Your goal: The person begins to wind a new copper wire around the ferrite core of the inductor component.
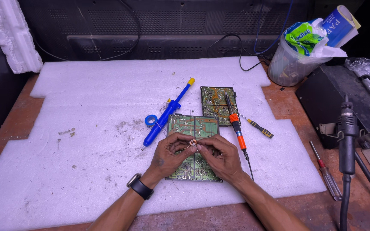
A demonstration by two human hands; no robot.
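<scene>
- Right now, both hands meeting over the green rectangular circuit board (193, 147) lying flat on the white foam sheet (86, 107).
- Left hand (168, 156), black wristwatch (140, 187) on the wrist, fingertips pinched together on the small copper-coloured ring coil (193, 141).
- Right hand (220, 156) pinching the same coil from the other side, fingers closed on it, just above the board.
- Blue plastic desoldering pump with yellow tip (166, 114) lying diagonally just left of the board, small blue tape roll (151, 120) beside it.
- Second, smaller circuit board (214, 102) behind, orange-and-black soldering iron (235, 124) resting across its edge.
- Black-and-yellow-handled screwdriver (260, 127) just right of the iron.
- Red-handled screwdriver (325, 173) well apart on the brown wooden bench (296, 201).
</scene>
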